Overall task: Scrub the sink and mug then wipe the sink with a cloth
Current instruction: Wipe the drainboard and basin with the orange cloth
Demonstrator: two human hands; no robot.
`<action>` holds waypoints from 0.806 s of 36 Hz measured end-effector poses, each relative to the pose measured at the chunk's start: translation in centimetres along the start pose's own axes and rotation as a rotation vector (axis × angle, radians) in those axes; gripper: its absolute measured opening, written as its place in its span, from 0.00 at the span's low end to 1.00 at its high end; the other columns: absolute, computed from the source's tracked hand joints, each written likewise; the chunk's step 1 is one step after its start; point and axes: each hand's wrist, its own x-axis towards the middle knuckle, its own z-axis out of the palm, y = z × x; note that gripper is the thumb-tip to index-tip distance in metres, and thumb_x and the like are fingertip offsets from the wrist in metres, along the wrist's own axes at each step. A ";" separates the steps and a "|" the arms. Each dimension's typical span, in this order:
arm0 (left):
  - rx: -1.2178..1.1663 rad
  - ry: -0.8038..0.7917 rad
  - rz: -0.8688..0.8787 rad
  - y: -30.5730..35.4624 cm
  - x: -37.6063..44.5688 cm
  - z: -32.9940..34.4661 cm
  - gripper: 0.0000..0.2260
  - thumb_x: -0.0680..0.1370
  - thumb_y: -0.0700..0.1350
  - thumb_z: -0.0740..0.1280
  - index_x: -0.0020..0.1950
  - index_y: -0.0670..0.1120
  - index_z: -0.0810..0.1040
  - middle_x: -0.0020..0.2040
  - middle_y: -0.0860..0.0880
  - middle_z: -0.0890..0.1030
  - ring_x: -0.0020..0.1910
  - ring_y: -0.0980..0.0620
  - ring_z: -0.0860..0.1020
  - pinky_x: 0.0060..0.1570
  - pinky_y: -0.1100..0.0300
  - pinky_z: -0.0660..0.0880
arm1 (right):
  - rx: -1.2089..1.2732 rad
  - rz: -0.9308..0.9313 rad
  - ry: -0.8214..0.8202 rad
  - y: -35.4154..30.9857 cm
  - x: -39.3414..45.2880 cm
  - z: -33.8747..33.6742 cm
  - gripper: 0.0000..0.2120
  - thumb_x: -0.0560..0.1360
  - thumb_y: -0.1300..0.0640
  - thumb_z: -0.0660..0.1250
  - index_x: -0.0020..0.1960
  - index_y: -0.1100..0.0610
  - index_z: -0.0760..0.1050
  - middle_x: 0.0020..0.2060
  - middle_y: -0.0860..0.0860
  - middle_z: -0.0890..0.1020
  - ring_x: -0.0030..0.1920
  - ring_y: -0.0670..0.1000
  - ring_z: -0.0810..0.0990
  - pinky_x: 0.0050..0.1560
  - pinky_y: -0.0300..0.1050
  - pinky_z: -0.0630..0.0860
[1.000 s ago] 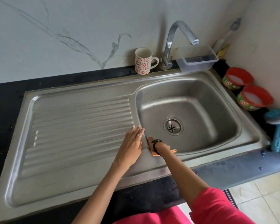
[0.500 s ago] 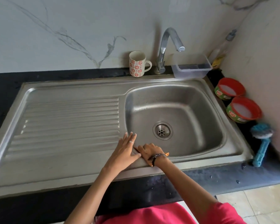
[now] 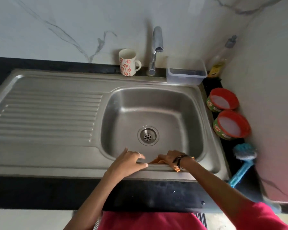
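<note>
Sink [image 3: 156, 100], steel, set in black counter [image 3: 40, 191]; drainboard on its left side. Orange cloth [image 3: 156, 161] on front rim of basin, mostly covered. Right hand [image 3: 170, 158] over cloth, pressing it to rim; finger spread not discernible. Left hand [image 3: 129, 163] just beside, fingers relaxed and loosely extended, resting on rim, thumb tip near cloth edge. Mug [image 3: 128, 64] upright behind sink, left of tap [image 3: 155, 50].

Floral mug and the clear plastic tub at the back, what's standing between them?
The head view shows only the chrome tap standing between the white floral mug and the clear plastic tub.
</note>
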 end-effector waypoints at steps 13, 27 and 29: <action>-0.041 0.097 -0.076 3.4 1.7 1.5 0.15 0.75 0.57 0.63 0.48 0.49 0.82 0.47 0.53 0.82 0.46 0.54 0.78 0.46 0.60 0.72 | -0.103 -0.064 0.146 4.3 -0.9 0.7 0.24 0.80 0.39 0.47 0.60 0.51 0.73 0.56 0.57 0.76 0.58 0.58 0.74 0.57 0.50 0.70; -0.086 -0.111 0.032 7.2 6.9 3.0 0.16 0.76 0.55 0.63 0.42 0.43 0.79 0.39 0.44 0.81 0.37 0.49 0.77 0.37 0.59 0.69 | -0.412 0.059 0.012 8.0 1.4 -2.3 0.22 0.79 0.42 0.53 0.60 0.56 0.75 0.59 0.54 0.78 0.60 0.56 0.76 0.55 0.47 0.70; -0.155 -0.190 0.080 8.2 7.6 3.2 0.15 0.77 0.57 0.62 0.48 0.46 0.80 0.46 0.48 0.82 0.42 0.50 0.78 0.44 0.57 0.73 | -0.545 0.034 0.001 8.6 1.9 -2.8 0.19 0.79 0.44 0.54 0.60 0.54 0.76 0.58 0.52 0.78 0.60 0.56 0.76 0.52 0.46 0.70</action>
